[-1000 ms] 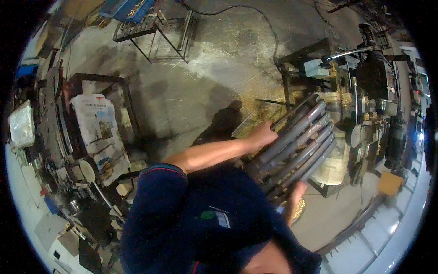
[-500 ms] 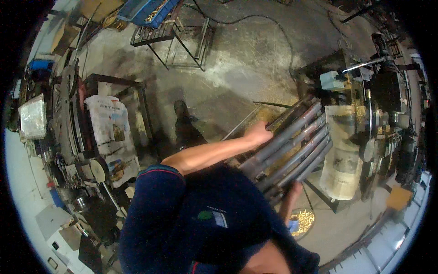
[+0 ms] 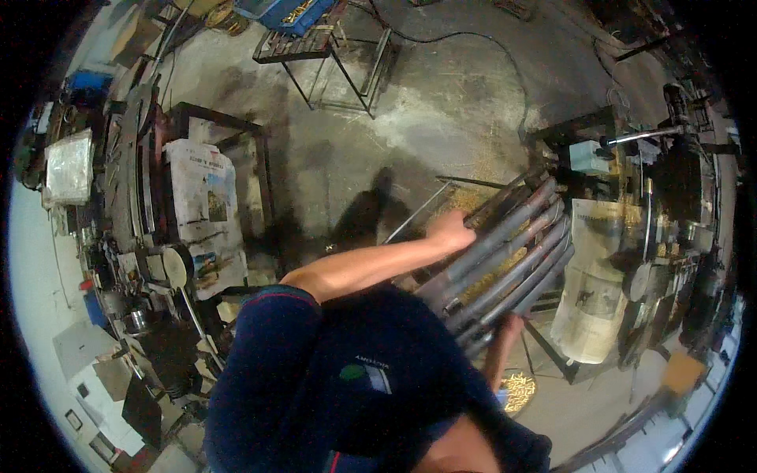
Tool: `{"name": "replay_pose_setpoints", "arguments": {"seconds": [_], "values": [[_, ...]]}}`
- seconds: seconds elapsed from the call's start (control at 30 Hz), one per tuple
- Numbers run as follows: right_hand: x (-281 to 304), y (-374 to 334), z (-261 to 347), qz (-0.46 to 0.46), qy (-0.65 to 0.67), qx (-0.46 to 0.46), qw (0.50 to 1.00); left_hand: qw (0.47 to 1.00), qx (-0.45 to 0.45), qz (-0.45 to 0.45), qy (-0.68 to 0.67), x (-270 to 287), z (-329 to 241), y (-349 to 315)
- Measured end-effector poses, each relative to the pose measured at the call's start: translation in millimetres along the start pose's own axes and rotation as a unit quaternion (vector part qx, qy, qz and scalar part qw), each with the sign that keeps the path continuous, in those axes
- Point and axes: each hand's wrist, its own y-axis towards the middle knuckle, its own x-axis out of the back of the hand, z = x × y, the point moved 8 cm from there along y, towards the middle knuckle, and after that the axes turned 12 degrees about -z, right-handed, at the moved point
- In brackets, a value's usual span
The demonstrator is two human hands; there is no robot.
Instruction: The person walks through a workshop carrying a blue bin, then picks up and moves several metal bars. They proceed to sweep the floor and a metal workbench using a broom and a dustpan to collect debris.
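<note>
Between my two hands is a slatted metal stand [image 3: 516,256], made of several dark, worn parallel bars with gaps between them. My left hand [image 3: 451,230] is closed round its far-left edge, with the forearm stretched across in front of my body. On the near-right side, my right hand [image 3: 511,325] grips the outer bar; its fingers are mostly hidden by the stand. Small brass-coloured pieces on the floor [image 3: 477,189] show beside the stand and through its gaps.
A round container of brass pieces [image 3: 518,392] sits low on the right. Newspaper-covered metal frames stand left [image 3: 201,185] and right [image 3: 591,292], with machinery behind. Further off, a blue crate [image 3: 296,14] rests on another slatted stand [image 3: 296,47]. A black cable [image 3: 473,35] crosses the floor.
Both hands keep their hold on the stand, which stays nearly in place before me. The surroundings have shifted in view, the far stand and left frame sliding right, and my dark leg or shoe has moved right.
</note>
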Motion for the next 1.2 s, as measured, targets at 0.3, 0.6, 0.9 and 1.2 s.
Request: {"name": "replay_pose_setpoints", "arguments": {"seconds": [0.3, 0.6, 0.9, 1.2], "values": [[41.4, 44.1, 7.1, 0.025, -0.070, 0.078, 0.994, 0.990, 0.002, 0.060, -0.130, -19.3, -12.4, 3.1], [-10.5, 14.2, 20.8, 0.008, -0.033, 0.086, 0.996, 0.979, -0.005, 0.113, -0.171, 23.9, -28.6, 43.7], [-171.3, 2.4, 70.4, 0.102, 0.007, 0.094, 0.990, 0.985, 0.036, 0.006, -0.169, 155.6, -15.6, 139.2], [-352.5, 74.7, 114.8, 0.142, -0.139, 0.174, 0.965, 0.954, 0.037, -0.148, -0.257, 201.4, 27.2, 268.3]]}}
